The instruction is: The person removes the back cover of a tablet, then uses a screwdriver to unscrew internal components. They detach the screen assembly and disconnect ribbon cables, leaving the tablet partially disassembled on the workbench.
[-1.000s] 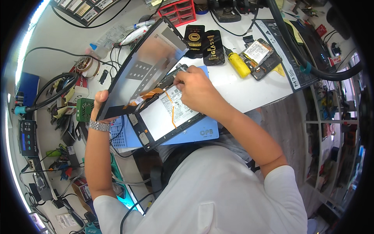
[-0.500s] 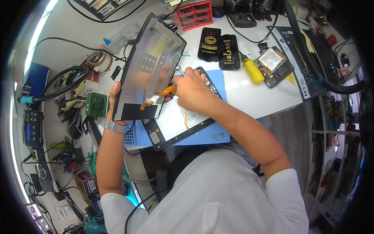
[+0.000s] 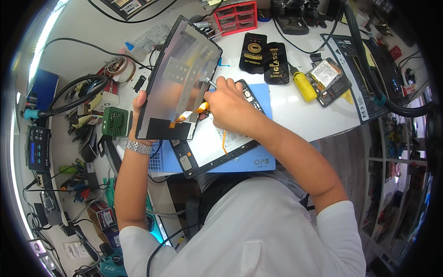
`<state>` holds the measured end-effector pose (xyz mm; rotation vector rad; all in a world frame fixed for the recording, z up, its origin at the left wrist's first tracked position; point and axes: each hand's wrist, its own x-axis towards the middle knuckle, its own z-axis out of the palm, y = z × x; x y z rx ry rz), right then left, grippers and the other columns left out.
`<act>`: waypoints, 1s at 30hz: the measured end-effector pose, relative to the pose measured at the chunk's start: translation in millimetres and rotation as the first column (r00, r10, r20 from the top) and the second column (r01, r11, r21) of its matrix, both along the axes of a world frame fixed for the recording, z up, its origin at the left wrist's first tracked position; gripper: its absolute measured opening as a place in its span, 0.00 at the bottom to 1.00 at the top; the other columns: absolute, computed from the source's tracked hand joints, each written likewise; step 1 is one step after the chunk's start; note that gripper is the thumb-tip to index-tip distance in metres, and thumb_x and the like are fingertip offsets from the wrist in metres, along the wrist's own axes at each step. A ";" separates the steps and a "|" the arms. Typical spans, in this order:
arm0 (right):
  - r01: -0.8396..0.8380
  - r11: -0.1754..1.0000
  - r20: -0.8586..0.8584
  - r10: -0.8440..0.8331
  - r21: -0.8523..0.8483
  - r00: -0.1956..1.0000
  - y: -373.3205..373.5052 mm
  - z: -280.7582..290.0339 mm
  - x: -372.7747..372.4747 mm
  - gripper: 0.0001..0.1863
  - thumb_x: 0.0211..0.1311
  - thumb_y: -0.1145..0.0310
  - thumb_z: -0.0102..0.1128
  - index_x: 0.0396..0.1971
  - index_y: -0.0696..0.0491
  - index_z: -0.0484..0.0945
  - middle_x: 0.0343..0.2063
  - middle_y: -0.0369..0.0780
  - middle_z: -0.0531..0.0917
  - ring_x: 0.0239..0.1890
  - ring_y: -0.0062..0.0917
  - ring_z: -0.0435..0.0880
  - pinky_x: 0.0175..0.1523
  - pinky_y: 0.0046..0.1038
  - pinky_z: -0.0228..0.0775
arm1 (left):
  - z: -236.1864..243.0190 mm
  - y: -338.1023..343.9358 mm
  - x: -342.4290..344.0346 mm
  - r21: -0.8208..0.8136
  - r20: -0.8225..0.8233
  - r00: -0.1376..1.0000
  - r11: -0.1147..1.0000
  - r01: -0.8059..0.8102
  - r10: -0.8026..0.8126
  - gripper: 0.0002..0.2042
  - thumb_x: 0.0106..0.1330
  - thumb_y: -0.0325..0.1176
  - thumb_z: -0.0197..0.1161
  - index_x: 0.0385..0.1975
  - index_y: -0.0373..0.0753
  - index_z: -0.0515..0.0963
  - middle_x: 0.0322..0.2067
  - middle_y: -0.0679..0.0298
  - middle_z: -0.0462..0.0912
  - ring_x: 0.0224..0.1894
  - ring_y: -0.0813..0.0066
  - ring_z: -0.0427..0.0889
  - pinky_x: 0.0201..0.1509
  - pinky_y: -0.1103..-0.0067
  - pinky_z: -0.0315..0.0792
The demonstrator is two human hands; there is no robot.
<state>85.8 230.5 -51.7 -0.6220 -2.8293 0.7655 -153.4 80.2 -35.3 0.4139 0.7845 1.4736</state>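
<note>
My left hand (image 3: 138,102) grips the left edge of a tablet screen (image 3: 159,108), which stands tilted up with its silver back toward the right. Below and to its right lies the opened tablet body (image 3: 203,168), black-rimmed, with a large white battery (image 3: 198,150). An orange flex cable (image 3: 202,108) runs from the screen's lower part toward the body. My right hand (image 3: 233,106) is closed over the body's inner parts, around a slim silver tool (image 3: 210,82) whose upper end sticks out by the thumb side. Its working tip is hidden under my fingers.
Beneath the body lies a blue repair mat (image 3: 263,152). Two black packets (image 3: 253,53), a yellow bottle (image 3: 303,85) with a thin nozzle and an opened phone (image 3: 330,78) lie to the right. Behind stands a red drawer box (image 3: 236,18); at left, a green fan (image 3: 115,122).
The whole view has shifted slightly. The silver tool's upper end leans a little further left, and the right hand stays over the same spot. The left hand keeps holding the screen.
</note>
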 end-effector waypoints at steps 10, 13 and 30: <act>0.002 1.000 0.148 0.002 -0.023 0.989 2.3 0.7 -12.6 0.26 0.56 0.78 0.71 0.57 0.61 0.84 0.59 0.56 0.73 0.61 0.50 0.74 0.67 0.47 0.64 | -8.8 1.1 -6.6 0.139 0.141 0.986 0.988 0.068 -0.088 0.41 0.73 0.64 0.67 0.73 0.34 0.75 0.64 0.48 0.86 0.63 0.52 0.88 0.66 0.58 0.85; -0.007 1.000 0.155 0.008 -0.013 0.988 0.9 1.7 -12.3 0.26 0.56 0.78 0.71 0.57 0.63 0.83 0.60 0.57 0.72 0.62 0.50 0.74 0.67 0.47 0.64 | -12.3 1.3 -7.5 0.157 0.190 0.977 0.985 0.068 -0.098 0.41 0.74 0.63 0.67 0.74 0.33 0.73 0.65 0.47 0.85 0.63 0.51 0.88 0.66 0.57 0.85; -0.004 0.999 0.104 0.009 -0.048 0.994 0.3 2.0 -8.2 0.25 0.56 0.80 0.69 0.57 0.62 0.84 0.59 0.56 0.72 0.63 0.49 0.72 0.66 0.46 0.62 | -10.1 -1.0 -5.4 0.113 0.143 0.988 0.993 0.040 -0.056 0.42 0.74 0.65 0.65 0.74 0.33 0.73 0.64 0.46 0.85 0.59 0.51 0.91 0.62 0.59 0.88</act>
